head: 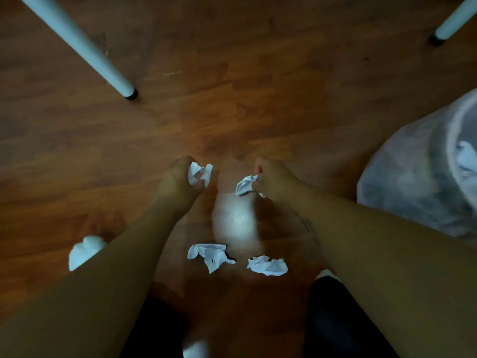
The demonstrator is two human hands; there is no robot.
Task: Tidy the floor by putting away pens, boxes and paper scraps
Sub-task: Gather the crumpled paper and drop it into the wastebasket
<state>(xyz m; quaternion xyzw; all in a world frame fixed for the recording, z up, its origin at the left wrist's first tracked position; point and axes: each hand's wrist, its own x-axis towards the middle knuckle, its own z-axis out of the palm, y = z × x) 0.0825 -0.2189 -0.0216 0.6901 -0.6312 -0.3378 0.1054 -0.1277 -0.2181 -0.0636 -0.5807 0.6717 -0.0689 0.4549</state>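
My left hand (178,177) is closed around a crumpled white paper scrap (199,173) just above the wooden floor. My right hand (273,178) grips another crumpled paper scrap (246,184) beside it. Two more crumpled scraps lie on the floor nearer to me: one with writing (210,255) and a smaller one (268,266) to its right. Another white scrap (84,250) lies left of my left forearm, partly hidden by it.
A translucent white plastic bag (423,177) with paper inside stands at the right. Two white table legs with black feet stand on the floor, one at the upper left (85,50) and one at the upper right (451,21). My dark-clothed knees fill the bottom edge.
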